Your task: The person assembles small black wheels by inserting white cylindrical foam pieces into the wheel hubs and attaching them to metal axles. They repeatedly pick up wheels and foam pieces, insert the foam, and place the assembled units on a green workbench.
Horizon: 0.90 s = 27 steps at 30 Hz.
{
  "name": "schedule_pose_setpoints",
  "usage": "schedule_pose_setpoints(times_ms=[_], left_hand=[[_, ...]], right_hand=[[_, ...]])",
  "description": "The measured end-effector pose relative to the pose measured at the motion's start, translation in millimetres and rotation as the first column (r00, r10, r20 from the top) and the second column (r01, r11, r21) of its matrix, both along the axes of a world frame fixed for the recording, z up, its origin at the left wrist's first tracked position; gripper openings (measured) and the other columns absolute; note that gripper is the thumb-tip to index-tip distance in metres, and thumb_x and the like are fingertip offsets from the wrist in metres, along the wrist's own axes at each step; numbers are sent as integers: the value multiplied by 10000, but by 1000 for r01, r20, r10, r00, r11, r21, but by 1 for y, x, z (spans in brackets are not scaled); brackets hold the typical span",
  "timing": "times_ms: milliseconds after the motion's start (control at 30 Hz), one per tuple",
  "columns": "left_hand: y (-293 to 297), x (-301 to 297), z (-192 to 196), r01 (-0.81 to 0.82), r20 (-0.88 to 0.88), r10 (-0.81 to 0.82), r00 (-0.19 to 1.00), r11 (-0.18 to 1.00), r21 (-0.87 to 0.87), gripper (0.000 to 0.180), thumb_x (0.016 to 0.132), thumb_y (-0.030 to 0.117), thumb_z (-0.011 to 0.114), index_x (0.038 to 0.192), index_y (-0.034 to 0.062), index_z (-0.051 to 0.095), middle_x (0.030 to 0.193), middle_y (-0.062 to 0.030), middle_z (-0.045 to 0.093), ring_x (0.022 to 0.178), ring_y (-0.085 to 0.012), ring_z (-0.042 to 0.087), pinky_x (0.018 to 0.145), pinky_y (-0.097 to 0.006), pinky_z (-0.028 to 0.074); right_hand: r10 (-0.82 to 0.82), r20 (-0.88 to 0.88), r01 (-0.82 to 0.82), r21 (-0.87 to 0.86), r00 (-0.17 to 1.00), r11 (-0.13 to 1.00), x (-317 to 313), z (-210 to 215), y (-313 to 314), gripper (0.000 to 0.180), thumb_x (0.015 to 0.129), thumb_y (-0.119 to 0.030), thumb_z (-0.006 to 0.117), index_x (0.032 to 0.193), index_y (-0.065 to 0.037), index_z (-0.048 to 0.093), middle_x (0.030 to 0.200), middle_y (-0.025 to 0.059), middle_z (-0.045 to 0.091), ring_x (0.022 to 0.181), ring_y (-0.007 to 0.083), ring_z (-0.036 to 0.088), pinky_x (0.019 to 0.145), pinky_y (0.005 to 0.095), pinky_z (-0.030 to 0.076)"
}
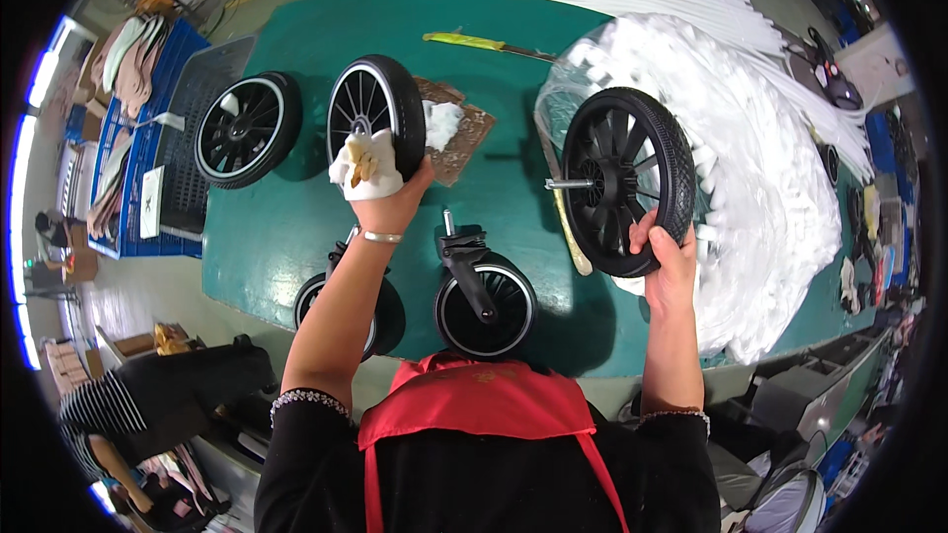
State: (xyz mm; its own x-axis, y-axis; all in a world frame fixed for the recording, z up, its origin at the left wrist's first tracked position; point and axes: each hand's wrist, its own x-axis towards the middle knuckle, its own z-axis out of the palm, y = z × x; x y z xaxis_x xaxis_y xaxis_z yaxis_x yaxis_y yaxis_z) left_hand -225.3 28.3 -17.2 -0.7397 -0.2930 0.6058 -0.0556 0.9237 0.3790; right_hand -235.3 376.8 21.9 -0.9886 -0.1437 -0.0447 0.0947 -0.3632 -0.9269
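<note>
The right hand (670, 262) clamped the black spoked plastic wheel (624, 181) upright by its lower rim, axle pointing left; the left hand (390, 199) pressed a white cloth (365, 166) against the white-rimmed wheel (377, 109).

The left hand (380, 178), wrapped in a white cloth (363, 166), pressed against an upright wheel (378, 109) on the green table (296, 227). The right hand (664, 259) gripped the rim of a black wheel (624, 178) with its axle (568, 183) sticking out. Beside it lay white foam pieces (770, 188). Two caster wheels (486, 301) stood near the table's front edge.
</note>
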Motion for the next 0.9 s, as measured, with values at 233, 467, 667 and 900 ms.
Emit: schedule_pose_setpoints(times_ms=[233, 467, 667, 900], left_hand=[[25, 37, 52, 113, -22, -113, 993, 926, 360, 430, 668, 193, 792, 1015, 21, 606, 919, -99, 498, 817, -220, 482, 748, -332, 423], [20, 92, 97, 282, -64, -393, 917, 525, 803, 643, 692, 104, 763, 1240, -39, 460, 1048, -57, 535, 933, -131, 479, 854, -260, 418], [29, 120, 120, 307, -203, -352, 914, 271, 912, 670, 704, 91, 770, 1266, -37, 427, 1036, -54, 561, 877, -121, 543, 787, -248, 460], [29, 149, 127, 387, -296, -331, 896, 256, 886, 667, 719, 115, 766, 1283, -42, 445, 975, -46, 595, 840, -106, 570, 776, -242, 474]], right_hand=[[57, 96, -16, -382, 994, 924, -12, -14, 14, 289, 847, -281, 675, 1012, -76, 555, 713, 3, 511, 596, 113, 455, 690, 286, 360], [240, 93, -167, -483, 966, 860, -11, -16, -11, 307, 848, -299, 662, 1036, -81, 557, 716, -4, 516, 591, 107, 462, 686, 280, 362], [307, 92, -227, -480, 947, 847, 2, -4, -26, 287, 850, -259, 670, 1040, -71, 564, 723, 20, 539, 611, 138, 495, 708, 299, 395], [314, 70, -251, -449, 947, 858, 25, 4, -34, 284, 840, -246, 683, 1030, -65, 571, 720, 27, 549, 610, 142, 516, 709, 307, 406]])
